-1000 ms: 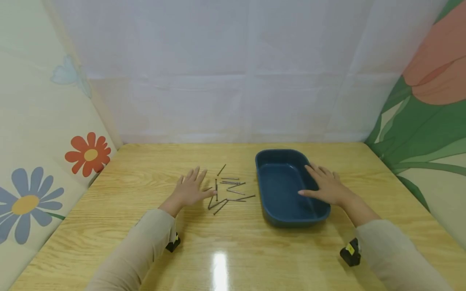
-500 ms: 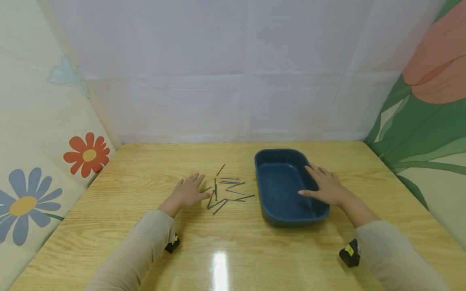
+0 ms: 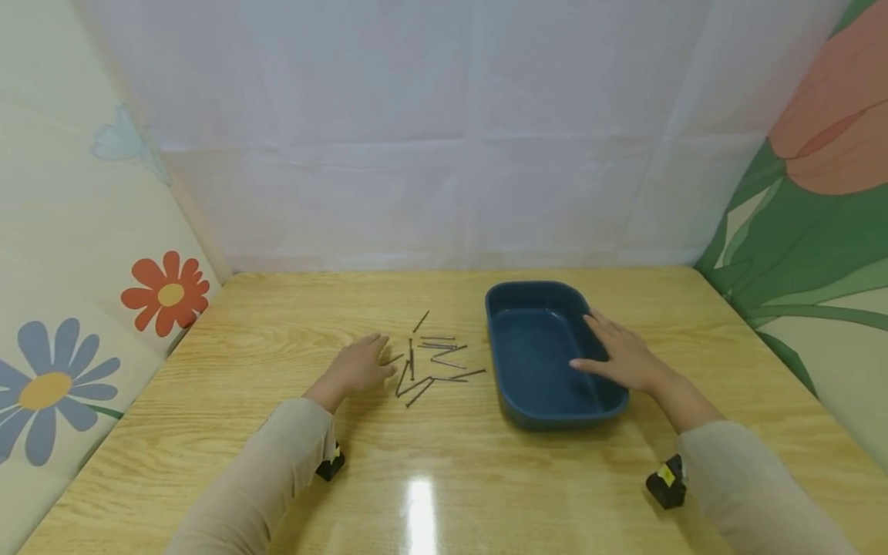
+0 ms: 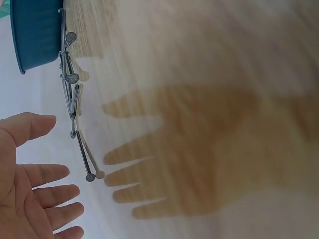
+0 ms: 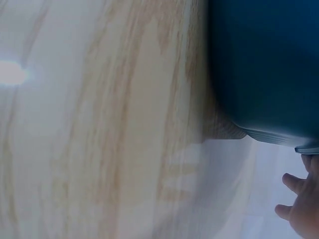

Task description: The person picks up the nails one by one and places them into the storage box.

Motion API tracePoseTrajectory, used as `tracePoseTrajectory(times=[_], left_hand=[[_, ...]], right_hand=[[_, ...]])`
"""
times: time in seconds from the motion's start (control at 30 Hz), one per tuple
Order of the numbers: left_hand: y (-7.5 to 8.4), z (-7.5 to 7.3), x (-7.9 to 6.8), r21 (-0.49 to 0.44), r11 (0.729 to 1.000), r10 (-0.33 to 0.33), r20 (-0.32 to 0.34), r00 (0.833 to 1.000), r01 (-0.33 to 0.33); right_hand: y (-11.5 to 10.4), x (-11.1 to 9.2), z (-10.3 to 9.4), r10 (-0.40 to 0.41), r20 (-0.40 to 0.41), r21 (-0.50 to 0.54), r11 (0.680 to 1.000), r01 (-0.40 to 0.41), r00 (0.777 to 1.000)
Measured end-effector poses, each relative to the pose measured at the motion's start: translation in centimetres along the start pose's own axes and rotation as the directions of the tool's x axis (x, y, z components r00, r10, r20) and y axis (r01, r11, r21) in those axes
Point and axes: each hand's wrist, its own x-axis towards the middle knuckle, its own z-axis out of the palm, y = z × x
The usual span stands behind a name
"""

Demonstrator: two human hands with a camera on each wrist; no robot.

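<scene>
Several long metal nails (image 3: pixel 412 358) lie scattered mid-table, some crossing each other; their flat round heads (image 4: pixel 90 177) show in the left wrist view. Just left of them is my left hand (image 3: pixel 355 365), palm down with loosely bent fingers; nothing is in its grip. The nearest nail's end overlaps those fingers in the head view. Right of the nails stands a deep blue rectangular plastic tub (image 3: pixel 537 362) with rounded corners; its bare floor shows. My right hand (image 3: pixel 624 361) is at the tub's right rim, fingers spread, thumb reaching over the inside. In the right wrist view the tub wall (image 5: pixel 269 69) fills the upper right.
The wood-grain table (image 3: pixel 444 478) reflects a bright light near its front. A white cloth (image 3: pixel 388 193) hangs behind, with flower-printed cloths on both sides. Black wrist-camera units (image 3: pixel 667 482) sit under the cuffs.
My left hand's fingers have drawn in from a wide spread and its thumb has pulled back left from the nails. The right hand, tub and nails stay essentially in place.
</scene>
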Motion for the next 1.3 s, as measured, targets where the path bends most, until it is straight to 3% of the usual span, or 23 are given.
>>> tracePoseTrajectory(times=[0.33, 1.0, 1.3], left_hand=[[0.2, 0.0, 0.0, -0.024, 1.0, -0.002, 0.043, 0.999, 0.003], [0.4, -0.2, 1.0, 0.032, 0.998, 0.056, -0.011, 0.998, -0.056], [0.3, 0.1, 1.2, 0.002, 0.998, 0.06, -0.015, 0.998, -0.06]], right_hand=[[0.1, 0.1, 0.1, -0.01, 0.001, 0.027, 1.0, 0.01, 1.0], [0.3, 0.1, 0.1, -0.043, -0.01, 0.045, 0.998, 0.044, 0.999], [0.1, 0.1, 0.1, -0.033, 0.01, 0.13, 0.991, 0.031, 0.999]])
